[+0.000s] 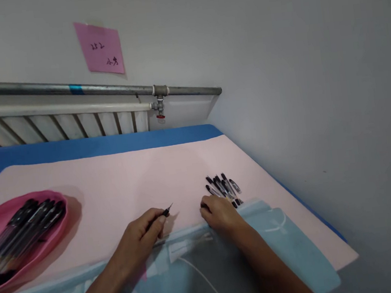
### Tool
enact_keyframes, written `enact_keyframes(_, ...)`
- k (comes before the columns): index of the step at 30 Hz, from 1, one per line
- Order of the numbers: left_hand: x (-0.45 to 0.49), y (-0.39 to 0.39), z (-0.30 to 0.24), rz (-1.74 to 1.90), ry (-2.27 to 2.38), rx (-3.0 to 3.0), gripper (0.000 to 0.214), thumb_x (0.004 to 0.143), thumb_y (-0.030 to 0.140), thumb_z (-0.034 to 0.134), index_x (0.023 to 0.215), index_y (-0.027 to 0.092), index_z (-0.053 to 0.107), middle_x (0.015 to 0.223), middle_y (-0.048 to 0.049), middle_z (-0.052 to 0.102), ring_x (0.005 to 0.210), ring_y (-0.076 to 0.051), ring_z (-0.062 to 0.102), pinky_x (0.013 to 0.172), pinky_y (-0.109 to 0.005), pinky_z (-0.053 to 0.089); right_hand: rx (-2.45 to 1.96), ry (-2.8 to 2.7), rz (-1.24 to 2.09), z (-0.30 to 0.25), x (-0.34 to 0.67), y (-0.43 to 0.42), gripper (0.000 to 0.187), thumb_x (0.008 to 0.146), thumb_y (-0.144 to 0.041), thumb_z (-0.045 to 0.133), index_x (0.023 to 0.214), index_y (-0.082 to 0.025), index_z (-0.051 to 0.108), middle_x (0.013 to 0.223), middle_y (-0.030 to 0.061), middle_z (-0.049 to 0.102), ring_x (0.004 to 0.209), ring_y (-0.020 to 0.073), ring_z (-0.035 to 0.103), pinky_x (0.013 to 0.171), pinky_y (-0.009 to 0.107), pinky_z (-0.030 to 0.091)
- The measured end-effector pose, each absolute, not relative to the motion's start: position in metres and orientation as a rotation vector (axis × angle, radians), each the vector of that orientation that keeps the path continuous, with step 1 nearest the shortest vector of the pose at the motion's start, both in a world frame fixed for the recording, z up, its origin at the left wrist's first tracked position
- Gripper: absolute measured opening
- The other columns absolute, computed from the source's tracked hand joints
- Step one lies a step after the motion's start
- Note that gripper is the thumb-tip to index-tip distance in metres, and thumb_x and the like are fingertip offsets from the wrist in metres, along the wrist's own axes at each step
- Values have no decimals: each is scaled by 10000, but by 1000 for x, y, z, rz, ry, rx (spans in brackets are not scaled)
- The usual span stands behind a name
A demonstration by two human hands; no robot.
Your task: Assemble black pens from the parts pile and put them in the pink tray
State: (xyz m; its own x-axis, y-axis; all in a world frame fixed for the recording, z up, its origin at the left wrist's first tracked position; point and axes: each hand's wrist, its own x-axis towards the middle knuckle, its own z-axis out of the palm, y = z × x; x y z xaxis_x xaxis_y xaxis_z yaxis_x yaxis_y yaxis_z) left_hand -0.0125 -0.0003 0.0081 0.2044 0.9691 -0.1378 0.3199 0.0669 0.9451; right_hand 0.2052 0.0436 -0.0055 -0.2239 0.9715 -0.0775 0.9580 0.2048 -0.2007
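Note:
My left hand [144,230] is closed around a pen [166,212], and the bare pointed tip sticks out toward the upper right. Most of the pen's body is hidden in the palm. To the right, my right hand [220,210] has its fingers curled and pinched together just above the table; what they hold, if anything, is hidden. Beyond that hand lies a small pile of short clear and black pen parts [224,188], perhaps caps. The two hands are apart.
A pink basket [65,213] with several black-capped clear pens [25,231] stands at the left. Light blue cloth [299,252] covers the near edge of the pink tabletop [115,188]. A grey wall [318,104] closes the right side, and a pipe [111,88] runs behind.

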Motion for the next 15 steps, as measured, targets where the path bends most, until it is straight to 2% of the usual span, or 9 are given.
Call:
enact_keyframes(6, -12, -1, 11, 812, 1282, 1470, 262, 848, 385, 417, 870, 205, 606, 641, 30, 463, 628, -134, 433, 591, -230, 318, -1894, -2421, 261, -11, 204, 41, 177, 813, -177, 421, 801, -153, 596, 780, 78, 612, 701, 161, 517, 606, 265, 277)
enact_keyframes(9, -12, -1, 12, 816, 1274, 1455, 249, 839, 384, 436, 872, 202, 603, 640, 28, 470, 622, -131, 434, 578, -225, 319, -1850, -2322, 323, -11, 205, 42, 187, 760, -114, 439, 846, -142, 602, 763, 71, 607, 684, 160, 511, 603, 264, 301)
enact_keyframes(12, -11, -1, 14, 809, 1249, 1389, 252, 838, 384, 441, 879, 187, 594, 629, 31, 451, 607, -121, 411, 554, -217, 310, -1636, -1929, 712, -6, 201, 42, 218, 760, -167, 453, 917, -158, 605, 639, 11, 562, 577, 133, 483, 550, 252, 330)
enact_keyframes(15, -7, -2, 13, 792, 1196, 1318, 252, 842, 377, 439, 879, 177, 587, 608, 42, 428, 567, -100, 373, 513, -205, 278, -1314, -1396, 1200, 1, 189, 38, 202, 760, -294, 506, 890, -174, 603, 557, -33, 503, 441, 92, 412, 441, 229, 303)
